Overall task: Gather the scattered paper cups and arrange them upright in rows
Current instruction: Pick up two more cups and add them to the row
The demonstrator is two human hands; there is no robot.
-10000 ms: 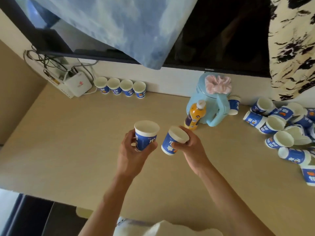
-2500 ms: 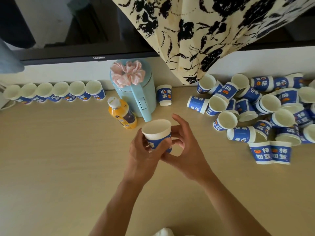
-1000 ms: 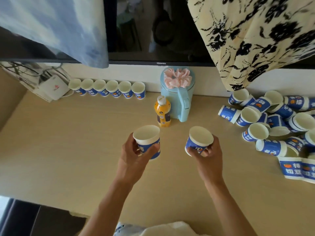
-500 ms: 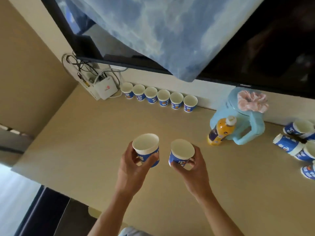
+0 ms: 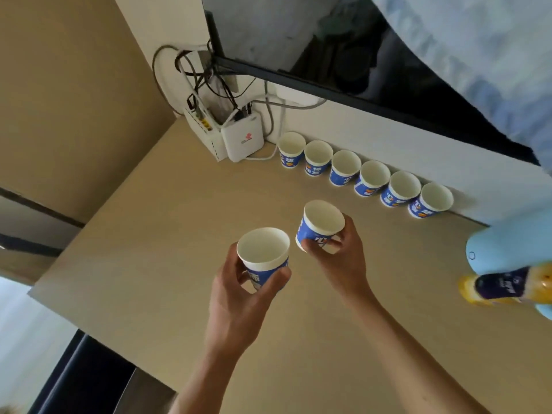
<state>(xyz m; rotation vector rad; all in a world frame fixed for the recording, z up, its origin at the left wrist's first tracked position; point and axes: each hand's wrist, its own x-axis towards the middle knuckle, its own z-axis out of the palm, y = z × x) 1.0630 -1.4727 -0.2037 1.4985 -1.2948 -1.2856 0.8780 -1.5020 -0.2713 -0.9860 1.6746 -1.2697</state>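
Left hand: the left hand (image 5: 239,297) is wrapped round a paper cup, thumb on one side and fingers curled round the other, so it's clamped on low down the cup's wall.
Left cup: this blue-and-white cup (image 5: 264,258) sits upright in that grip with its mouth up, and the inside is plain white.
Right hand: the right hand (image 5: 340,264) pinches a second cup near its base, with the fingertips curled onto the blue print.
Right cup: the second cup (image 5: 321,224) is tipped a little and its mouth is open to the camera. It's just beside the left one and not touching it.
Row of cups: six cups (image 5: 372,177) stand upright, mouths up, in one line along the foot of the wall, packed close rim to rim.
Worktop: it's pale wood (image 5: 143,258), and both hands are over the middle of it, near the row.
Corner: a white router (image 5: 242,139) leans there just beside the first cup of the row, with a tangle of cables (image 5: 206,76) above it.
Right edge: there's a light blue jug (image 5: 513,243) with an orange bottle (image 5: 507,285) in front of it, both cut off by the frame.
Up top: a dark TV (image 5: 328,49) has a pale blue cloth (image 5: 484,49) hanging over it.
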